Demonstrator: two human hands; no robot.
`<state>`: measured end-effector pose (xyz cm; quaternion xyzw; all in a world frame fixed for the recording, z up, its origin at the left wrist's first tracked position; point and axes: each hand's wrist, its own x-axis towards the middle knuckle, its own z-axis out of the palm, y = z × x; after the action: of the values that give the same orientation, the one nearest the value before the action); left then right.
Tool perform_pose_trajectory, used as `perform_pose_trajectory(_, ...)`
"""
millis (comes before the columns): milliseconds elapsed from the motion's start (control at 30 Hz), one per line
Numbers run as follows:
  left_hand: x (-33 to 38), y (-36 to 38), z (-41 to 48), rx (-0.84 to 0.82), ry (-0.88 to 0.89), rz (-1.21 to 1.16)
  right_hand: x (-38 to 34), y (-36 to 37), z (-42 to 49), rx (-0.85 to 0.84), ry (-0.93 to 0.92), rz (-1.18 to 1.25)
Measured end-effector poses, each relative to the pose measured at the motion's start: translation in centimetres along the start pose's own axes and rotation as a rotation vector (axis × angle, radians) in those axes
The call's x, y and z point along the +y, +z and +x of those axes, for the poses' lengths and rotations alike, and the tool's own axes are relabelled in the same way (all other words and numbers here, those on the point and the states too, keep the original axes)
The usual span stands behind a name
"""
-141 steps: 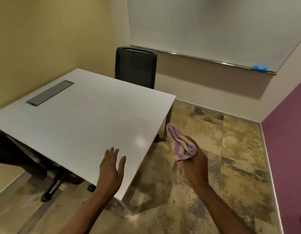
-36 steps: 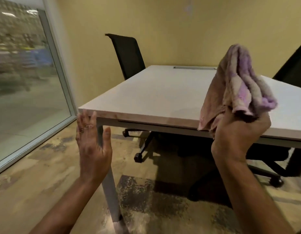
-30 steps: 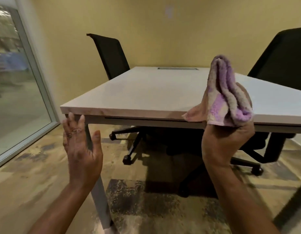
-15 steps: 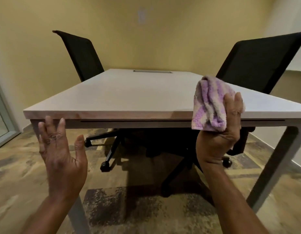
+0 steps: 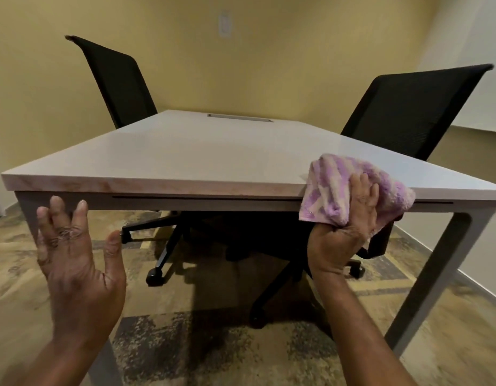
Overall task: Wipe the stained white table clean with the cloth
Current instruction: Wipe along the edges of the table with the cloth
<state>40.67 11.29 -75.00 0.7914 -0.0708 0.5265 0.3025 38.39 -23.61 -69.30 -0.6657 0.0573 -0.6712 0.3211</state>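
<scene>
Across the middle of the view spans the white table, seen from low at its near edge, its flat smooth top running away toward a yellow wall with a narrow grey cable slot set near the far end. Its near edge band shows a pinkish-brown discolouring along its length, and grey metal legs carry it at the corners. Two black mesh-backed office chairs flank it: the left chair leans back at the far left side, and the right chair stands at the far right, with wheeled star bases crowding the shadow under the top. Mottled brown and tan carpet covers the floor. At the right part of the near edge, the cloth, a soft fuzzy towel checked in purple and cream, is bunched and draped over the rim, its long axis lying roughly along the edge and its lower fold hanging below the tabletop. The person's right hand grips it from below, fingers pressing it against the edge. The left hand is held open and empty, fingers spread upward just below the table's left corner, whether touching it cannot be told.
</scene>
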Motion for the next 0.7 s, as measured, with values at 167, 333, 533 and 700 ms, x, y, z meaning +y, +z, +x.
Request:
perform_pose_trajectory(167, 0.5, 0.2, -0.6, -0.002, -0.008, -0.012, -0.5, 1.9, -0.6, 0.107, 0.064, 0.020)
perform_pose_trajectory(333, 1.0, 0.1, -0.3, 0.007, 0.005, 0.002, -0.3, 3.2, -1.8, 0.065, 0.031, 0.076)
perform_pose_trajectory(533, 1.5, -0.7, 0.3, 0.001, 0.008, 0.014, -1.1, 5.3, -4.2, 0.066, -0.011, 0.184)
perform_pose_trajectory(700, 1.7, -2.1, 0.8, -0.004, -0.005, 0.019, -2.4, 6.2, -5.6, 0.064, -0.099, 0.192)
